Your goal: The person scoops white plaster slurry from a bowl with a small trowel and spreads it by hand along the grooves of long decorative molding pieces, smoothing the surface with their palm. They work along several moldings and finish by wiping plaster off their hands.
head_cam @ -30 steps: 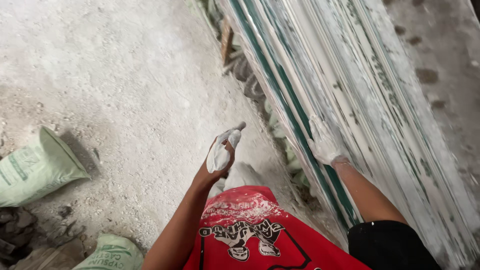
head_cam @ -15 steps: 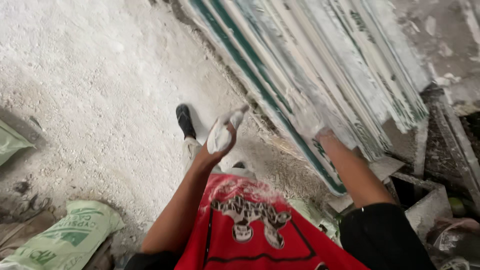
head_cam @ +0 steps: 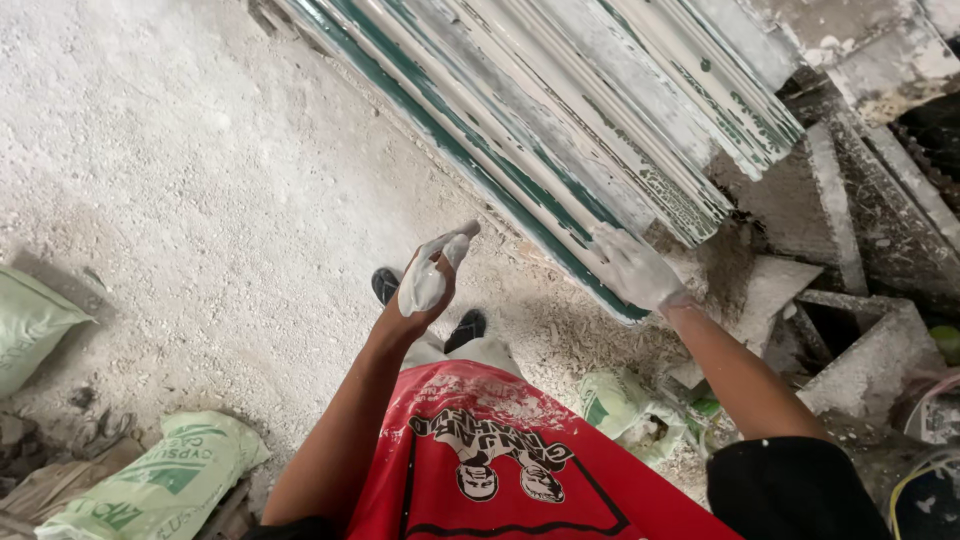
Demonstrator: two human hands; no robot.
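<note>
My left hand (head_cam: 428,282) is coated in white plaster and holds a small lump of white plaster-covered material in front of my body, above my black sandals (head_cam: 385,285). My right hand (head_cam: 632,268), also white with plaster, rests flat on the near edge of a stack of long green-and-white moulding strips (head_cam: 560,120) that leans diagonally across the upper middle. I wear a red printed shirt (head_cam: 500,450).
Pale green sacks lie at the left (head_cam: 25,330) and lower left (head_cam: 160,480). A crumpled green bag (head_cam: 625,405) lies by my right foot. Grey plaster-crusted moulds and slabs (head_cam: 850,330) crowd the right side. The floor (head_cam: 180,170) is white and dusty.
The view has swung right along the stack, bringing its end and the moulds on the right into sight. Both feet now show under my left hand. My right hand stays on the strips.
</note>
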